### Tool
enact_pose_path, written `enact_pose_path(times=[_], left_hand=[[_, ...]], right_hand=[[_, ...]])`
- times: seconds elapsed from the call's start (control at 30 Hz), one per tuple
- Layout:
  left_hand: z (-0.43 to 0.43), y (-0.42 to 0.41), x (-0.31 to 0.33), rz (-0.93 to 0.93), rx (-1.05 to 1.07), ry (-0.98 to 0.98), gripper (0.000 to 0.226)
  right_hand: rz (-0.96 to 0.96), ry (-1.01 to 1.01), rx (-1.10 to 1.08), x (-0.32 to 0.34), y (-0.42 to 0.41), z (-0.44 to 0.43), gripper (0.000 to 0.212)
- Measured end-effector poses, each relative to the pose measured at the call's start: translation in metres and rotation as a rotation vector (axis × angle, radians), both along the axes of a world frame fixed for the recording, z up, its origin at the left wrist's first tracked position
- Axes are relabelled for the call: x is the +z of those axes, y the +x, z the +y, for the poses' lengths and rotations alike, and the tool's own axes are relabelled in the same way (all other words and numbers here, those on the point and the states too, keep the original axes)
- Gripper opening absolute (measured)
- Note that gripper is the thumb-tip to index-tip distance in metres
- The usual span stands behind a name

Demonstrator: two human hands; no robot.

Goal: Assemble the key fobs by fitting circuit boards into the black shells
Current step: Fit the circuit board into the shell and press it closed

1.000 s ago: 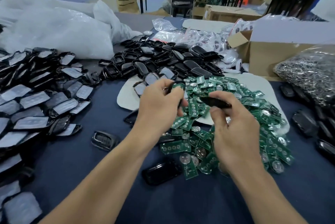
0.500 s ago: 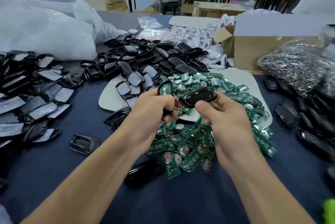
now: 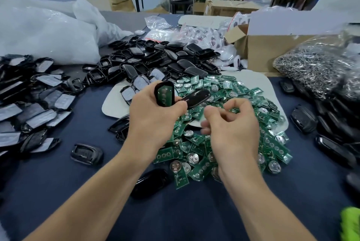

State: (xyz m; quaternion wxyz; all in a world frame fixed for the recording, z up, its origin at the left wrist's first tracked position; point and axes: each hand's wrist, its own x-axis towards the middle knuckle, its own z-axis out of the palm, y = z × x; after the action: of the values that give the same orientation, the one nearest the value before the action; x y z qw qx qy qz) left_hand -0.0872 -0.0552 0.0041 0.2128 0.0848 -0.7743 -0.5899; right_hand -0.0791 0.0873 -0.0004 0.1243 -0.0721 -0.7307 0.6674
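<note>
- Our left hand [image 3: 153, 118] grips one black shell [image 3: 164, 84], fingers curled round its lower half.
- Our right hand [image 3: 233, 125] hovers over the boards with its fingers curled. They are blurred, so we cannot tell whether they pinch anything.
- The held shell stands upright, long axis pointing away from us, open face turned toward us.
- One green circuit board [image 3: 165, 95] sits inside it, lengthwise along the same axis.
- A second shell [image 3: 196, 97], glossy side up, lies slanted, its long axis running from our left fingertips up toward the right. Its near end touches those fingertips; whether they hold it we cannot tell.
- The board pile [image 3: 253, 116] lies under and beyond both hands, partly on a pale mat [image 3: 113, 104]; it has too many boards to count.
- Three loose shells lie near us on the dark worktop [image 3: 58, 192]: an open shell [image 3: 86, 154] to the left, a glossy shell [image 3: 151, 183] by our left forearm, and a half-hidden shell [image 3: 119, 126] just beside the left hand.
- Two heaps of shells lie further off: a film-covered heap [image 3: 29, 104] on the left and a bare black heap [image 3: 155, 59] behind the mat.
- One cardboard box [image 3: 272, 51] stands at the back right.
</note>
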Motion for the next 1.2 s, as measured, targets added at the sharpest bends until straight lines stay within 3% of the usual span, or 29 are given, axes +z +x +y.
enact_pose_path(times=[0.13,0.27,0.33,0.47,0.53,0.63,0.73,0.9,1.07,1.2], left_hand=[[0.014,0.01,0.0,0.21,0.005,-0.412,0.028],[0.018,0.013,-0.004,0.302,-0.033,-0.667,0.028],[0.016,0.012,-0.004,0.283,-0.103,-0.691,0.027],[0.014,0.011,0.0,0.099,-0.176,-0.42,0.027],[0.017,0.007,0.004,0.007,-0.183,-0.11,0.022],[0.015,0.003,0.005,-0.096,-0.206,0.328,0.039],[0.01,0.002,0.005,-0.161,-0.203,0.596,0.043],[0.004,-0.003,0.0,-0.253,-0.239,0.516,0.02],[0.002,-0.002,-0.001,-0.25,-0.243,0.401,0.025],[0.002,0.0,0.002,-0.219,-0.233,0.424,0.02]], right_hand=[[-0.049,-0.156,0.121,0.0,0.002,-0.011,0.02],[-0.174,-0.553,0.228,0.0,-0.005,-0.003,0.022],[-0.209,-0.686,0.271,0.003,-0.007,0.001,0.02],[-0.314,-0.885,0.334,0.007,-0.014,0.009,0.026],[-0.344,-0.943,0.387,0.008,-0.016,0.012,0.033],[-0.353,-0.981,0.451,0.007,-0.018,0.016,0.049],[-0.342,-0.99,0.518,0.007,-0.018,0.019,0.067],[-0.337,-0.995,0.567,0.006,-0.019,0.02,0.059],[-0.329,-0.963,0.546,0.004,-0.021,0.021,0.06],[-0.308,-0.922,0.52,0.004,-0.022,0.023,0.059]])
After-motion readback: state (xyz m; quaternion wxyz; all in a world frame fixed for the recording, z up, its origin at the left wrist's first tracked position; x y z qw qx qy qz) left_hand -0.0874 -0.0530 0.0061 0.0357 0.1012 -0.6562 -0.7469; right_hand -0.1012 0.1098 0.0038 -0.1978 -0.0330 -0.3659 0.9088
